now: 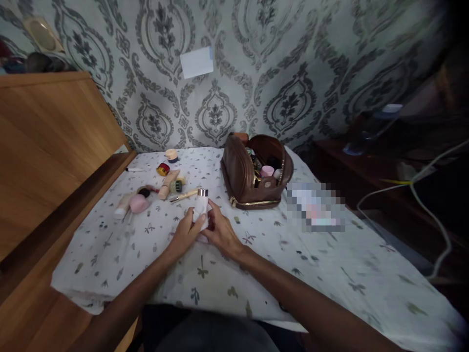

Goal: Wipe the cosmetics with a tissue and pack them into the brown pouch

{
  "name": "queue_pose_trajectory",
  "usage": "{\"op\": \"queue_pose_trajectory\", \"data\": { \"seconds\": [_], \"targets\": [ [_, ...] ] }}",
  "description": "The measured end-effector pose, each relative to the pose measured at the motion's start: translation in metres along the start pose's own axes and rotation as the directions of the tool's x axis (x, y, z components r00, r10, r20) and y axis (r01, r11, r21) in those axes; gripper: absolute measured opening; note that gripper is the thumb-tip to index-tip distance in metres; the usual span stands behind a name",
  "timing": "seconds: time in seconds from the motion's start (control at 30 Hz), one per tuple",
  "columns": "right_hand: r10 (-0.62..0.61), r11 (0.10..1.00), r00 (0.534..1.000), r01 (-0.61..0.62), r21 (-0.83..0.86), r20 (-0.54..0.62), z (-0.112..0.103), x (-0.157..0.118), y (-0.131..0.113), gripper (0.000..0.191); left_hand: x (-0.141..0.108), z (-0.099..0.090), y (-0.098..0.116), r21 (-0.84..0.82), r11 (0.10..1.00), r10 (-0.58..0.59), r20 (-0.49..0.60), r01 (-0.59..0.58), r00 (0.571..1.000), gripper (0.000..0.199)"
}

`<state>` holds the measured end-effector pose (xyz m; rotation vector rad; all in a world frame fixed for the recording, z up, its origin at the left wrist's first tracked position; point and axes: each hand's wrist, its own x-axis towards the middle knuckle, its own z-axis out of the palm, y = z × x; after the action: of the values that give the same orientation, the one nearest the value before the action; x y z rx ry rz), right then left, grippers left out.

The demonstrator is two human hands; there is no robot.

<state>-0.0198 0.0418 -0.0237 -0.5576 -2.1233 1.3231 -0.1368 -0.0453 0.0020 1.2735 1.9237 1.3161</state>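
A small white bottle [200, 209] with a shiny silver cap stands nearly upright between my hands, just above the printed cloth. My left hand [186, 231] grips it from the left, thumb across its front. From the right, my right hand [224, 235] closes round its side and lower part; some fingertips are hidden. Just beyond the bottle lies a slim gold-coloured tube [188, 194]. To the left are a beige tube [168, 185], a green jar [177, 186], a red-and-gold jar [163, 169] and a pink sponge-like item [138, 203].
An open brown cosmetic bag [238, 171] holding several items stands at the right back. A blurred-out flat object [315, 208] lies right of it. A wooden panel [54, 146] borders the left side; patterned wall [220, 29] rises behind. A white cable [439, 215] hangs at right.
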Motion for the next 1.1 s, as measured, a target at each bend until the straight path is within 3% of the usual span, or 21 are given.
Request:
{"op": "queue_pose_trajectory", "data": {
  "seconds": [0.1, 0.2, 0.3, 0.37, 0.47, 0.57, 0.73, 0.83, 0.93, 1.1],
  "targets": [
    [-0.028, 0.985, 0.999, 0.019, 0.17, 0.047, 0.002, 0.0, 0.001, 0.082, 0.0, -0.019, -0.003, 0.063, 0.998, 0.022, 0.069, -0.027, 0.997, 0.033],
    [-0.007, 0.925, 0.996, -0.029, 0.378, 0.093, -0.001, 0.003, -0.002, 0.069, 0.003, -0.044, -0.004, 0.237, 0.969, 0.039, 0.113, -0.065, 0.993, 0.034],
    [0.043, 0.857, 0.997, -0.07, 0.51, 0.065, -0.008, 0.008, -0.005, 0.061, 0.004, -0.068, 0.001, 0.491, 0.86, 0.046, 0.195, -0.138, 0.98, 0.033],
    [0.079, 0.834, 0.996, -0.092, 0.544, 0.048, -0.012, 0.012, -0.004, 0.06, 0.005, -0.078, 0.008, 0.611, 0.752, 0.074, 0.293, -0.247, 0.953, 0.03],
    [0.122, 0.819, 0.989, -0.146, 0.554, 0.08, -0.015, 0.018, 0.002, 0.053, 0.005, -0.083, 0.018, 0.684, 0.616, 0.109, 0.417, -0.39, 0.902, 0.023],
    [0.145, 0.792, 0.982, -0.188, 0.582, 0.12, -0.017, 0.019, 0.005, 0.049, 0.006, -0.071, 0.025, 0.722, 0.543, 0.12, 0.438, -0.428, 0.891, 0.022],
    [0.145, 0.778, 0.97, -0.233, 0.584, 0.195, -0.02, 0.017, 0.003, 0.046, 0.01, -0.033, 0.036, 0.729, 0.572, 0.146, 0.361, -0.376, 0.921, 0.026],
    [0.149, 0.785, 0.967, -0.242, 0.57, 0.206, -0.02, 0.016, 0.001, 0.044, 0.013, -0.023, 0.039, 0.701, 0.625, 0.142, 0.329, -0.342, 0.934, 0.026],
    [0.14, 0.789, 0.968, -0.236, 0.568, 0.207, -0.019, 0.017, 0.0, 0.044, 0.01, -0.035, 0.031, 0.693, 0.645, 0.115, 0.33, -0.323, 0.937, 0.025],
    [0.132, 0.799, 0.979, -0.197, 0.568, 0.154, -0.019, 0.018, 0.002, 0.045, -0.012, -0.081, 0.0, 0.661, 0.701, 0.064, 0.317, -0.269, 0.946, 0.027]
  ]
}}
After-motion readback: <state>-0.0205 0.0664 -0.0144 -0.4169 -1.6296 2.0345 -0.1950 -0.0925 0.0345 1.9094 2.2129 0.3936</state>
